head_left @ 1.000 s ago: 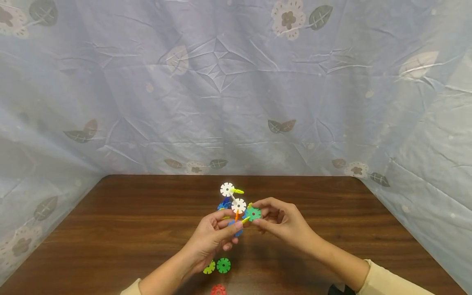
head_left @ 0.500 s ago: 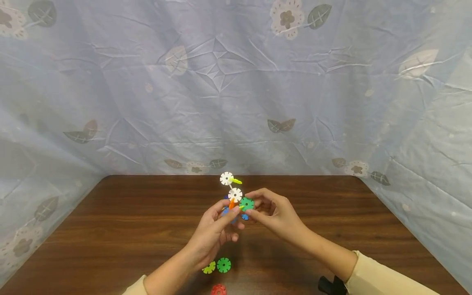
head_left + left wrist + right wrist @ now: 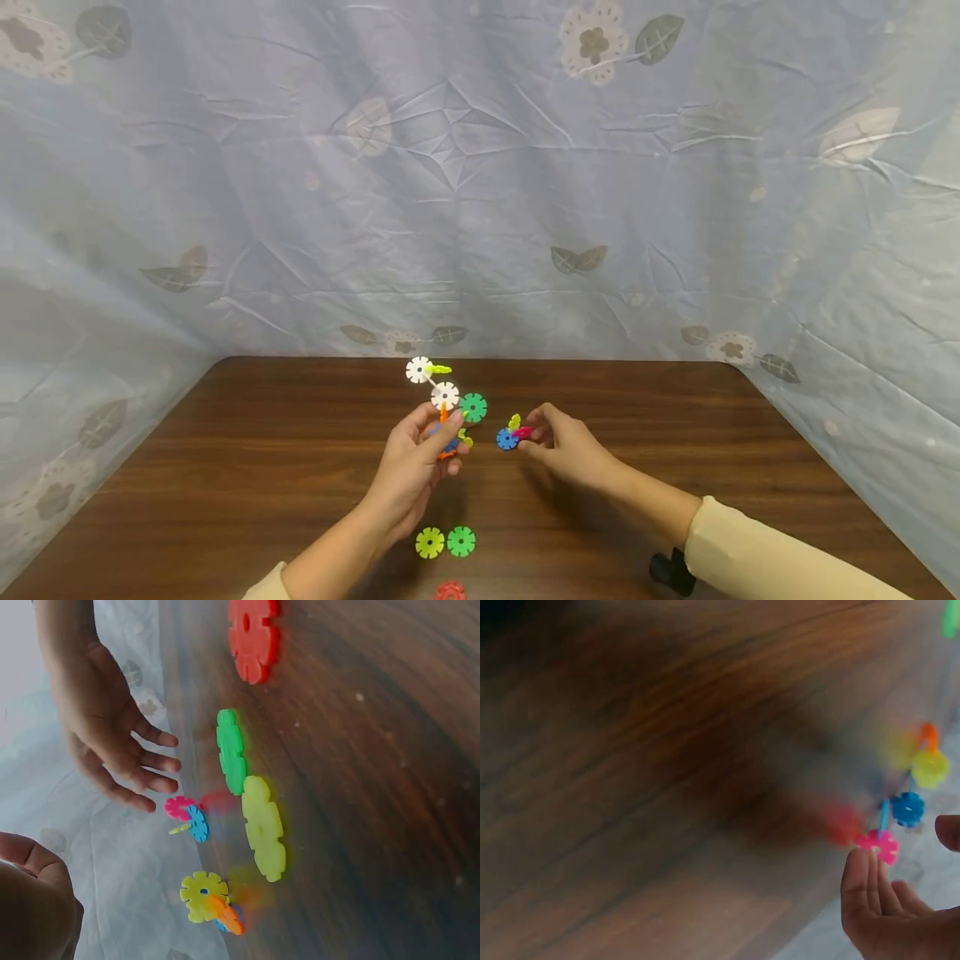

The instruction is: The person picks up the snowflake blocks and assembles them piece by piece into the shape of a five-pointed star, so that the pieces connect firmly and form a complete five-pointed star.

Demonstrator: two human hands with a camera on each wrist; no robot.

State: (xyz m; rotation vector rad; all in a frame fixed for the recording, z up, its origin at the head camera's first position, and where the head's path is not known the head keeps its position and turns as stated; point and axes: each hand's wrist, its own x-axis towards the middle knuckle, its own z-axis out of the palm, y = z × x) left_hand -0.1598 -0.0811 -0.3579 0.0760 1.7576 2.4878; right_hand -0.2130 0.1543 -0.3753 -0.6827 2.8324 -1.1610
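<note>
Several slotted plastic discs joined into a build (image 3: 445,396), with white, green, orange, blue and yellow pieces, are held up in my left hand (image 3: 412,458), thumb and fingers pinching its lower part. The green disc (image 3: 472,407) sticks out beside that thumb. To the right, a smaller cluster joins a blue disc (image 3: 507,439), a yellow disc (image 3: 514,423) and a pink disc (image 3: 880,845). My right hand (image 3: 570,446) is at the pink disc; in the right wrist view its fingers are extended and the thumb stands apart. Whether the fingertips touch the disc, I cannot tell.
On the brown wooden table (image 3: 262,467) lie a loose yellow-green disc (image 3: 430,543), a bright green disc (image 3: 461,542) and a red disc (image 3: 451,591). A black object (image 3: 672,572) shows by the right sleeve. Patterned cloth (image 3: 480,208) hangs behind and at the sides.
My right hand has let go of the green disc and moved right to the pink disc. My left hand has shifted left with the build, and the green disc stays on it.
</note>
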